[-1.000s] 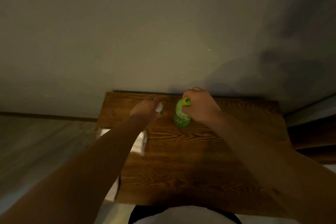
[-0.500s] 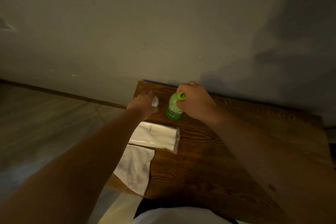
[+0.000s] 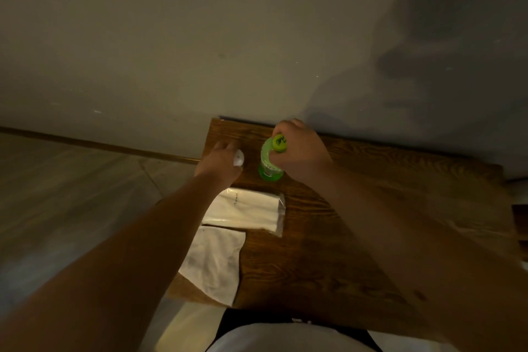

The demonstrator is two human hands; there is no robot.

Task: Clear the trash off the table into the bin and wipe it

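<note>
A green plastic bottle with a yellow-green cap stands upright near the far edge of the brown wooden table. My right hand is closed around its neck and upper body. My left hand rests on the table just left of the bottle, fingers curled on a small white crumpled scrap. A white tissue pack in clear wrap lies nearer to me, and a white cloth hangs over the table's near left corner.
The table's far edge touches a plain grey wall. Wood-look floor with a baseboard lies to the left. No bin is in view. My white shirt shows at the bottom.
The view has swung left, so the tissue pack, cloth and floor came into sight. Both hands stay where they were, on the scrap and the bottle.
</note>
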